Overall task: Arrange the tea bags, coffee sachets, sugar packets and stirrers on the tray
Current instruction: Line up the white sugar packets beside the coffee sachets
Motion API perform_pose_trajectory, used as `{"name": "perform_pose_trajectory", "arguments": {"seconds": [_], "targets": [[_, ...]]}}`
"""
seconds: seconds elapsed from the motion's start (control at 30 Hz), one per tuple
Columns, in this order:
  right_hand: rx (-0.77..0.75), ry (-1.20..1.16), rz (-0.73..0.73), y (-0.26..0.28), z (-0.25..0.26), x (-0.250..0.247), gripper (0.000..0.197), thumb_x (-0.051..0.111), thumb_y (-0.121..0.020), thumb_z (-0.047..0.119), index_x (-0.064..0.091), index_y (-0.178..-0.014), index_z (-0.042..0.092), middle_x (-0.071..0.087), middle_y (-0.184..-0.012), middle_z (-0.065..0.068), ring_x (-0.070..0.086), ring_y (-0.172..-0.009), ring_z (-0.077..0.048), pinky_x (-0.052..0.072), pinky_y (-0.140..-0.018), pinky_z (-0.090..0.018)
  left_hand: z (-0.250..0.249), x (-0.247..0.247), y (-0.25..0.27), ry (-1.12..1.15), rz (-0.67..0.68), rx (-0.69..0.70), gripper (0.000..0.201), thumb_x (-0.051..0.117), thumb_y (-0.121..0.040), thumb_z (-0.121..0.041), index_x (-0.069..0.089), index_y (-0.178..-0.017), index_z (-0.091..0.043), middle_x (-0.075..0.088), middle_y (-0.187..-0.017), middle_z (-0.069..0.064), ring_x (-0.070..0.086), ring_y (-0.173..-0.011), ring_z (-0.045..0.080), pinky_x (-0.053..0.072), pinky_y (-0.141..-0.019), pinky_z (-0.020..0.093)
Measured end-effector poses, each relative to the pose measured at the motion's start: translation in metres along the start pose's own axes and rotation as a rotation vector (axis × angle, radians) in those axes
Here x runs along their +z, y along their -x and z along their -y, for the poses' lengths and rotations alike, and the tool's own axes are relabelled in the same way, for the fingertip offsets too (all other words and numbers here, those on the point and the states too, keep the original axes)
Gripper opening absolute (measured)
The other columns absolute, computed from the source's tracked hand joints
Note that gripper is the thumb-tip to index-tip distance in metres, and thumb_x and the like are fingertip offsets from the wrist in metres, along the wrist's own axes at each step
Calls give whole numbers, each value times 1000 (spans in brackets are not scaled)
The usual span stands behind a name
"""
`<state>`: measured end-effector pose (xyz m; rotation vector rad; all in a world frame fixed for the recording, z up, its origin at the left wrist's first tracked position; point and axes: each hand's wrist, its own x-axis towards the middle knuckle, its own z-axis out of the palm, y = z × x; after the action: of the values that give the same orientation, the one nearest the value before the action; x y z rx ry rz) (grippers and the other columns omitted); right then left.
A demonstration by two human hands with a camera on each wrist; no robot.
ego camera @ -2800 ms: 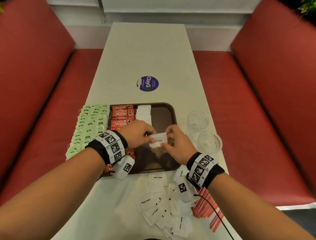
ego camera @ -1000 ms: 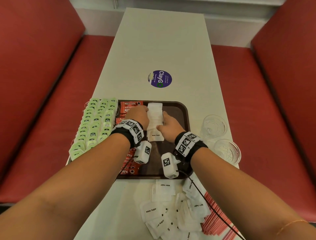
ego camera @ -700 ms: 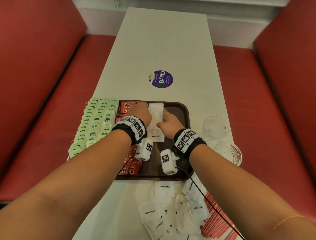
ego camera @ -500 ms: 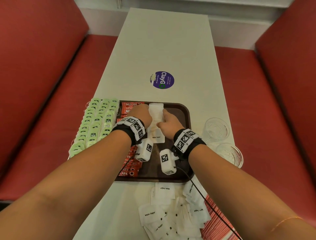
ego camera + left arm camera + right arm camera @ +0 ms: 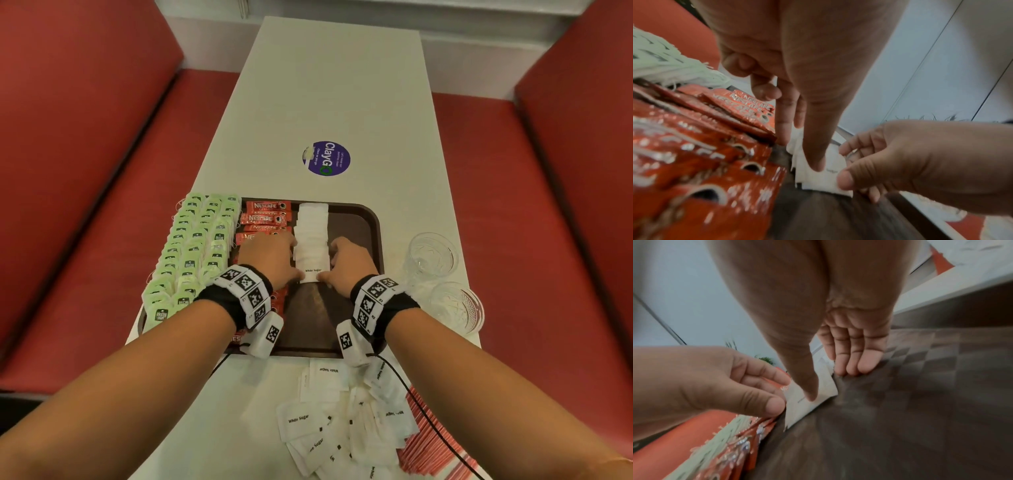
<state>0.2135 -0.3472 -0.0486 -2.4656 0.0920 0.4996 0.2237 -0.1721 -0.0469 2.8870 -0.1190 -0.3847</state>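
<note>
On the brown tray [image 5: 371, 222] lie rows of green tea bags [image 5: 198, 246], red coffee sachets [image 5: 267, 216] and white sugar packets [image 5: 311, 233]. My left hand [image 5: 274, 258] and right hand [image 5: 346, 262] flank the near end of the sugar row. In the left wrist view my left thumb presses the nearest sugar packet [image 5: 818, 178], and the straight left fingers [image 5: 784, 129] stand between it and the sachets [image 5: 701, 155]. In the right wrist view the straight right fingers [image 5: 855, 365] rest their tips on the tray [image 5: 920, 402] beside the packet [image 5: 807, 404], thumb on top.
Loose sugar packets [image 5: 342, 421] are heaped on the white table [image 5: 329, 85] in front of the tray, with red stirrers [image 5: 428, 442] to their right. Two clear glasses [image 5: 432, 254] [image 5: 457, 306] stand right of the tray. A purple sticker [image 5: 326, 158] lies beyond it. Red benches run along both sides.
The sugar packet both hands held over the tray now lies at the near end of the row. Since a second ago both hands have slid back along the row toward me.
</note>
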Motion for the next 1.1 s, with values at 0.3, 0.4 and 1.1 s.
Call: {"name": "perform_pose_trajectory", "arguments": {"seconds": [0.3, 0.4, 1.1], "targets": [[11, -10, -51, -13, 6, 6, 48, 82, -78, 20, 50, -114, 15, 66, -102, -9, 65, -94, -28, 54, -86, -39, -8, 4, -12, -114, -20, 1, 56, 78, -76, -48, 60, -122, -21, 68, -110, 3, 62, -105, 26, 52, -90, 41], [1, -10, -55, -12, 8, 4, 50, 81, -80, 20, 49, -117, 14, 66, -105, -10, 64, -96, -29, 54, -86, -39, -12, 1, -15, -145, 0, 3, 54, 77, -78, -48, 61, -121, -20, 69, -109, 4, 63, -102, 27, 54, -87, 40], [-90, 361, 94, 154, -56, -6, 28, 70, -86, 33, 63, -107, 16, 65, -103, -3, 61, -94, -21, 52, -83, -34, -45, 38, 149, -398, 204, 659, 36, 55, -94, -51, 63, -124, -33, 64, -118, -6, 53, -109, 21, 36, -86, 38]]}}
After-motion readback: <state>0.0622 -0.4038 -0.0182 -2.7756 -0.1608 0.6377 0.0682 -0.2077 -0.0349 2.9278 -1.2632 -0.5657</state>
